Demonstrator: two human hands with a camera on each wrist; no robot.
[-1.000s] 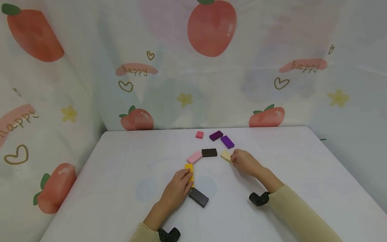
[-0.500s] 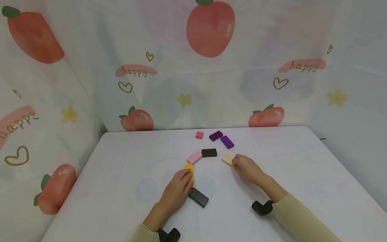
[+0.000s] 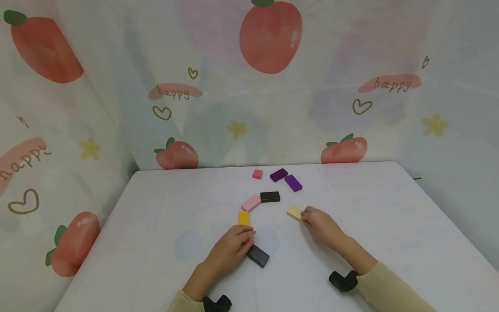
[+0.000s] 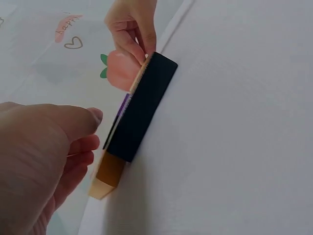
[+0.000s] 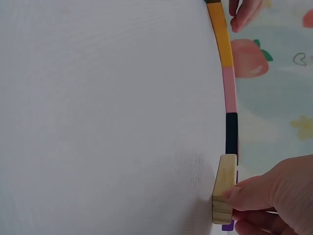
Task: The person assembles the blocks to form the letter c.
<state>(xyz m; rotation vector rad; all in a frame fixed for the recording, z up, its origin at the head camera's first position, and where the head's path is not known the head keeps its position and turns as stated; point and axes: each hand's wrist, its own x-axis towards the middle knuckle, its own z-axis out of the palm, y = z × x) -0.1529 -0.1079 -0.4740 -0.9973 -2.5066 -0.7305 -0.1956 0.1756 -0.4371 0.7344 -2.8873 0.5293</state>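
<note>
While we look down through the head view, the right hand (image 3: 320,225) pinches the near-right end of a wooden block (image 3: 294,212), which sits nearer to us than a black block (image 3: 270,196) and to its right, with a gap between them. To handle it well, we would keep the pinch light, guide the piece slowly and keep our knuckles off its neighbours. Its long axis runs slantwise, the free end pointing away from us and leftward. The left hand (image 3: 232,247) lies over the near part of a yellow block (image 3: 243,218), beside a grey block (image 3: 259,258); we judge it best to lean on neither.

In the left wrist view, we see that hand's thumb stretched out, seemingly apart from the blocks, its fingers loosely bent and gripping nothing. The wooden block is mostly hidden there.

In the right wrist view, the thumb presses the wooden block, which stretches nearly up and down the view, one end toward the black block. We cannot tell whether it touches the table (image 5: 107,117).
</note>
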